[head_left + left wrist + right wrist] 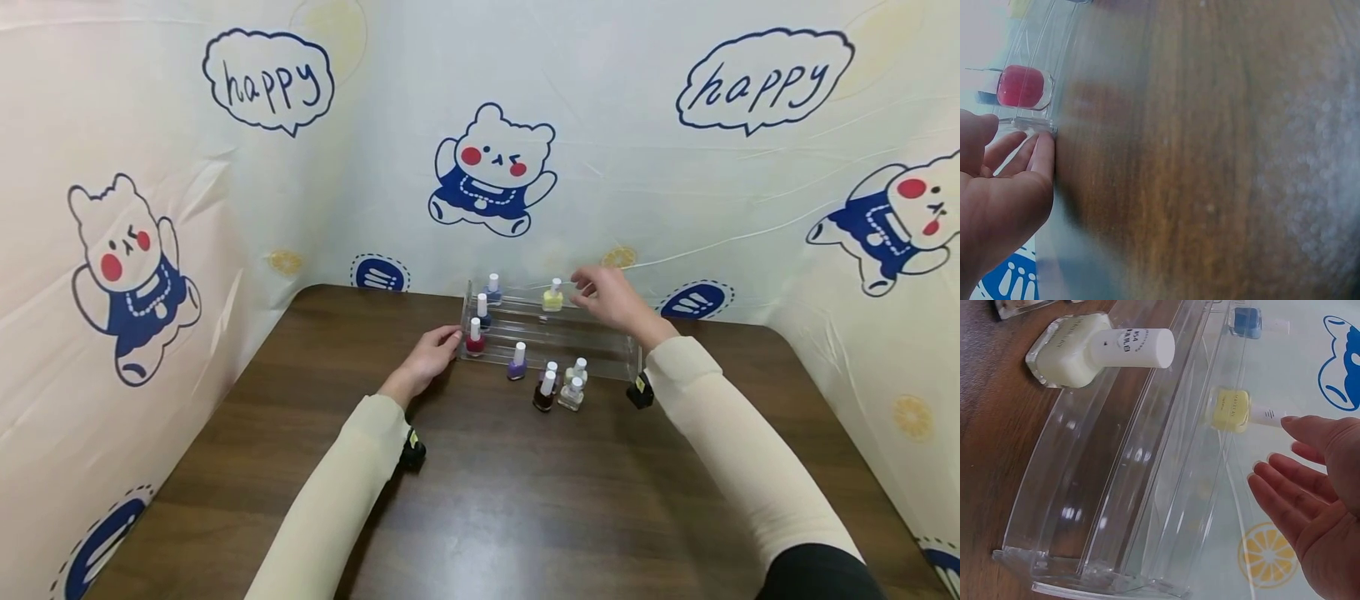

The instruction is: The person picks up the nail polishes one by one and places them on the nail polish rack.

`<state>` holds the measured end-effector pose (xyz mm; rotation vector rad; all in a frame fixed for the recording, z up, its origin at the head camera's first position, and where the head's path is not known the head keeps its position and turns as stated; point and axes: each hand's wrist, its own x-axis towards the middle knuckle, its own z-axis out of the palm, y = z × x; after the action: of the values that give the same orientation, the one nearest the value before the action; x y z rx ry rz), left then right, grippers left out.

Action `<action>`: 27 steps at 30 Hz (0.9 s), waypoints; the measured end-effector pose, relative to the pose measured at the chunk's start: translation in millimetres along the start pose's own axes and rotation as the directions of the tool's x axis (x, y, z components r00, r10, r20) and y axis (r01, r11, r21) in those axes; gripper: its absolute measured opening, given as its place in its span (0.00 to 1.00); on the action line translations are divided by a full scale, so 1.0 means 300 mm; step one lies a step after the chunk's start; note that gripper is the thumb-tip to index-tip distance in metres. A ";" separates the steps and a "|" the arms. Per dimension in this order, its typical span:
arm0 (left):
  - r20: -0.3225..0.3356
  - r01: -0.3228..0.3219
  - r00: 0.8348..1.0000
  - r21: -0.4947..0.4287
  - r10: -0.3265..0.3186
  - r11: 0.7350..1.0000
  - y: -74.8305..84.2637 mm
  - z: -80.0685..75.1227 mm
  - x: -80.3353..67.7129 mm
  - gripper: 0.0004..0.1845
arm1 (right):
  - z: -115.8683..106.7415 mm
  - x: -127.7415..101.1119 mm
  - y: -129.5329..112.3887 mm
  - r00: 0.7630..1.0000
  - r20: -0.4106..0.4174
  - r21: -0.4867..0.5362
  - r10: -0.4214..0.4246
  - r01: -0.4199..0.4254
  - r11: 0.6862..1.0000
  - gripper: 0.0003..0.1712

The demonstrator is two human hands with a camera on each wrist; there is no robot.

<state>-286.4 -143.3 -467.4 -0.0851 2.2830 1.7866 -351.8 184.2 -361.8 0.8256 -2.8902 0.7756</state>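
A clear tiered display rack (592, 340) stands on the table. My left hand (433, 354) is at its left end, fingertips against the end panel beside a red nail polish bottle (1020, 86) on the lowest tier. My right hand (611, 296) is over the back tier, fingers spread and relaxed. Its thumb tip overlaps the white cap end of a yellow nail polish bottle (1232, 410), which stands on that tier. A light blue bottle (492, 290) stands at the back tier's left end, and a dark blue bottle (483, 313) on the tier below.
In front of the rack on the wooden table (480, 500) stand a purple bottle (517, 365), a near-black bottle (545, 393) partly hiding another, a clear bottle (572, 395) and a pale cream bottle (1069, 350). A printed cloth (637, 183) hangs behind the table.
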 end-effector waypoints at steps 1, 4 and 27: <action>0.000 0.001 1.000 0.000 -0.001 1.000 0.000 0.000 -0.001 0.26 | -0.001 -0.004 0.000 1.000 0.004 0.002 0.001 -0.001 1.000 0.20; -0.001 -0.005 1.000 -0.003 0.005 1.000 -0.003 -0.001 -0.001 0.26 | 0.000 -0.015 0.005 1.000 0.004 0.010 -0.005 0.005 1.000 0.19; -0.005 -0.010 1.000 0.005 0.010 1.000 -0.009 0.004 0.004 0.26 | 0.015 -0.127 0.037 0.997 0.002 -0.029 -0.076 0.076 0.997 0.19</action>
<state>-286.9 -142.9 -470.6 -0.0771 2.2949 1.7878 -324.4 208.8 -377.3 0.9274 -2.8450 0.7242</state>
